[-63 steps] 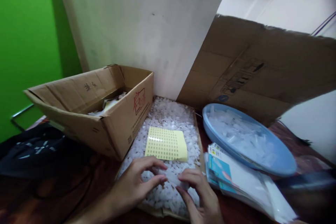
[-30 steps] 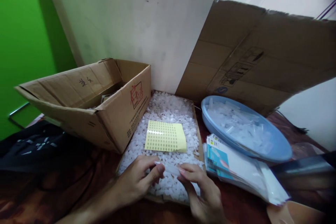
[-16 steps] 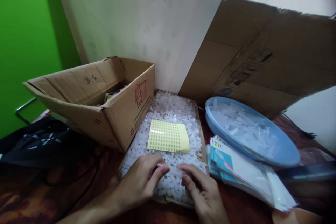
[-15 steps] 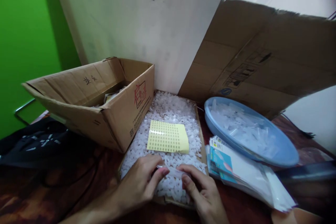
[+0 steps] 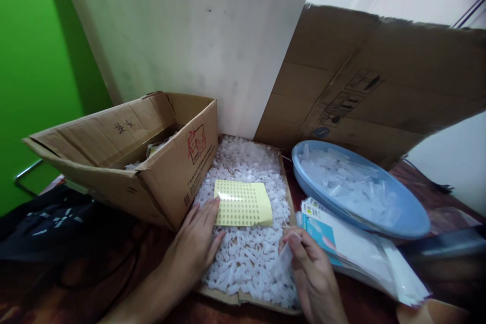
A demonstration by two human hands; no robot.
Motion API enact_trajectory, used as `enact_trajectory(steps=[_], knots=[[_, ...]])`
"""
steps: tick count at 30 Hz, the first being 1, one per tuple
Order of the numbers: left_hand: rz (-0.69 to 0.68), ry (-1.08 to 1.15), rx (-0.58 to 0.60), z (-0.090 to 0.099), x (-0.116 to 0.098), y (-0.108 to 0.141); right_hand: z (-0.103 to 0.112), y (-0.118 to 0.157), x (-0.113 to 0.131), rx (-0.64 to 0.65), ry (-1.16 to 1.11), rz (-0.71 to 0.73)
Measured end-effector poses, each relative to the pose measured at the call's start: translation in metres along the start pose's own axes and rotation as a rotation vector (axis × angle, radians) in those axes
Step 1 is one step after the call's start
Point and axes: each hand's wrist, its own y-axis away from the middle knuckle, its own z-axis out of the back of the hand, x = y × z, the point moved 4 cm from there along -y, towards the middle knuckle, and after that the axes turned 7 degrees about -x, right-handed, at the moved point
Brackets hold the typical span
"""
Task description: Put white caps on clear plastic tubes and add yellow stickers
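At the far left of the work I see the open cardboard box (image 5: 182, 182), and just in front of it the left hand (image 5: 195, 238) reaches in, palm down, fingers stretched out and grasping nothing, the tips at the near-left edge of the yellow sheet (image 5: 245, 205); whether they press on it or only brush it, I can't tell. That sheet, printed with rows of small dark marks, lies on the loose white pieces (image 5: 250, 263) in the shallow cardboard tray (image 5: 224, 294). I'd keep those fingertips light and flat there, since a sheet on such a loose bed would probably slide or dip under a hard push. Farther right, the right hand (image 5: 313, 268) has thumb and fingers closed on a clear plastic piece (image 5: 282, 262), which slants down over the tray's right side. Gripping it by one end seems sensible, leaving its face uncovered; I'd hold it clear of the pieces so none cling. Right of that lie the packets (image 5: 364, 258) and the blue basin (image 5: 302, 180).
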Motion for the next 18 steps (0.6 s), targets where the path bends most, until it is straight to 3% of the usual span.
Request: enact_trajectory(steps=[6,10,14,18], knots=[[-0.030,-0.042,0.042,0.008,-0.008,-0.005,0.001,0.001,-0.011,-0.080,-0.039,-0.081],[-0.080,-0.061,-0.029,0.021,-0.015,-0.010,-0.002,0.001,-0.013,-0.035,-0.049,-0.152],[-0.082,0.112,-0.188,0.030,-0.014,-0.011,-0.005,0.004,-0.009,-0.009,-0.043,-0.291],[-0.150,0.280,-0.182,0.026,-0.013,-0.011,-0.007,0.006,-0.002,0.001,-0.211,-0.441]])
